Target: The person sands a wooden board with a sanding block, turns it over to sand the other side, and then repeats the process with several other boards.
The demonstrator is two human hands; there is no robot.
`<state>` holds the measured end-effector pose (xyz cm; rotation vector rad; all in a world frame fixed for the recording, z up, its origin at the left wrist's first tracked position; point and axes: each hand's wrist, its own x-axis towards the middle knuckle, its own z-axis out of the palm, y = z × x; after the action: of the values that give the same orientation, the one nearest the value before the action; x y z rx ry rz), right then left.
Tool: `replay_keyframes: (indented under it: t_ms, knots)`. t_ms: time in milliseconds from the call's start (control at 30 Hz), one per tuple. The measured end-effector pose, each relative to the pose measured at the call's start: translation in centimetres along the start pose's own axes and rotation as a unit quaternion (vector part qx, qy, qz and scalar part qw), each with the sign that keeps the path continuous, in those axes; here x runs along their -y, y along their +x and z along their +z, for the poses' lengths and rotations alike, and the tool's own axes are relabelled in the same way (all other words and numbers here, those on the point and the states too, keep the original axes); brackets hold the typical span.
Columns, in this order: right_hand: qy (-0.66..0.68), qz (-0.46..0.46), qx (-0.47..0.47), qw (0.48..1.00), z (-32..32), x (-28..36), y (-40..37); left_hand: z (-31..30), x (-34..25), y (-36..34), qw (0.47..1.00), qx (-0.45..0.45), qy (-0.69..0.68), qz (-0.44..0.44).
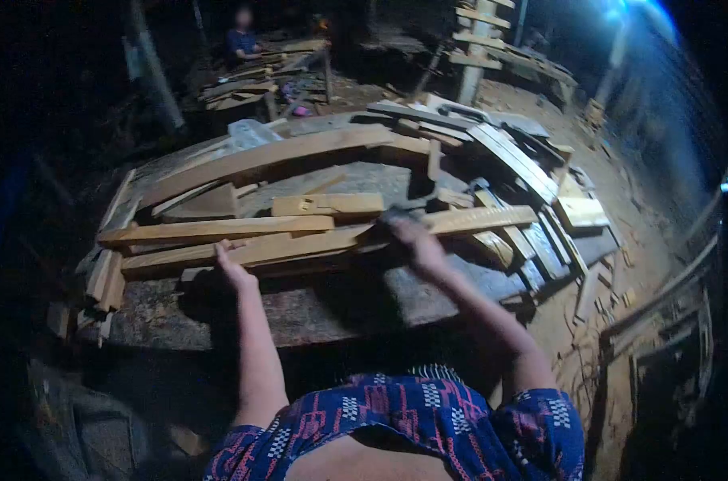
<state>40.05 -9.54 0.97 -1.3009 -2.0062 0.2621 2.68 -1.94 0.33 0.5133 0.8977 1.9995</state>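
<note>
A long curved wooden piece (316,247) lies across the workbench in front of me. My left hand (236,268) rests against its near side toward the left end, with the fingers stretched out. My right hand (416,240) is closed over a dark block (394,218) on the upper face of the piece. Motion blurs that hand, and the block's kind cannot be made out. Just behind lies a shorter straight wooden bar (220,231). Beyond it sits a pale wooden block with a slot (328,204), resembling a hand plane.
Another curved beam (268,156) spans the back of the workbench (300,317). Wood strips (512,160) and offcuts pile up on the right, with a clear plastic bag (252,135) at the back. A person (242,40) is at a farther table with stacked wood.
</note>
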Motion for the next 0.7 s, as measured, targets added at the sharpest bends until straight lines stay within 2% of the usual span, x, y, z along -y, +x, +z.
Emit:
replay_keyframes:
  t_ms: [33, 67, 100, 133, 167, 233, 300, 333, 367, 400, 433, 500, 567, 600, 633, 667, 700]
  knots:
    - [0.0, 0.108, -0.041, 0.993, -3.7, -1.2, -1.5, 0.2, 0.1, -0.1, 1.0, 0.004, -0.017, 0.009]
    - [-0.073, 0.04, -0.135, 0.987, -6.1, -4.4, -2.6, 0.0, 0.2, 0.2, 1.0, 0.004, -0.011, 0.004]
    - [-0.157, 0.075, -0.133, 0.976, -8.8, -8.2, -4.1, -0.3, 0.3, 0.5, 1.0, 0.003, -0.005, 0.0]
    - [-0.024, 0.135, -0.173, 0.975, -12.0, -3.9, -4.6, -0.4, 0.3, 0.6, 1.0, 0.012, 0.003, -0.01]
    - [-0.096, 0.262, -0.202, 0.939, -13.3, -3.6, -5.4, -0.4, 0.2, 0.5, 1.0, 0.013, 0.023, 0.015]
    - [-0.184, 0.349, -0.208, 0.895, -11.6, -9.5, -6.2, 0.2, -0.3, -0.1, 0.998, 0.02, 0.045, 0.042]
    - [-0.213, 0.275, -0.136, 0.927, -10.6, -3.6, -4.0, 1.2, -1.0, -1.2, 0.998, -0.005, 0.042, 0.049]
    - [-0.23, 0.161, -0.171, 0.944, -6.8, -6.2, -4.0, 0.7, -0.3, -0.2, 0.999, -0.028, 0.027, 0.034]
    - [-0.181, 0.117, -0.148, 0.965, -5.1, -2.7, -2.9, 0.5, -0.3, 0.1, 0.999, -0.022, 0.031, 0.032]
    - [-0.149, 0.074, -0.104, 0.981, -1.9, -2.5, -2.0, 0.2, -0.2, 0.3, 0.998, -0.023, 0.04, 0.029]
    - [-0.163, 0.039, -0.07, 0.983, -2.0, 2.6, -1.6, 0.1, -0.1, 0.3, 0.998, -0.025, 0.048, 0.028]
    - [-0.155, -0.041, -0.025, 0.987, -0.9, 6.0, -2.0, 0.1, 0.0, 0.4, 0.999, -0.009, 0.044, 0.025]
    - [-0.145, -0.08, -0.008, 0.986, -2.5, 3.6, -2.4, -0.3, 0.1, 0.8, 0.998, 0.031, 0.044, 0.011]
    - [-0.142, -0.029, -0.008, 0.989, -4.3, 2.2, -2.9, 0.4, -0.3, 0.0, 0.998, 0.012, 0.067, 0.011]
    - [-0.173, -0.008, -0.069, 0.983, -5.3, -1.1, -3.7, 0.5, -0.6, -0.4, 0.997, 0.013, 0.071, 0.011]
    - [-0.142, 0.037, -0.086, 0.985, -7.2, -4.3, -4.3, 0.6, -0.7, -0.6, 0.997, 0.028, 0.066, 0.003]
    - [-0.197, 0.048, -0.125, 0.971, -9.7, -7.0, -4.9, 0.7, -0.7, -0.6, 0.997, 0.043, 0.06, -0.005]
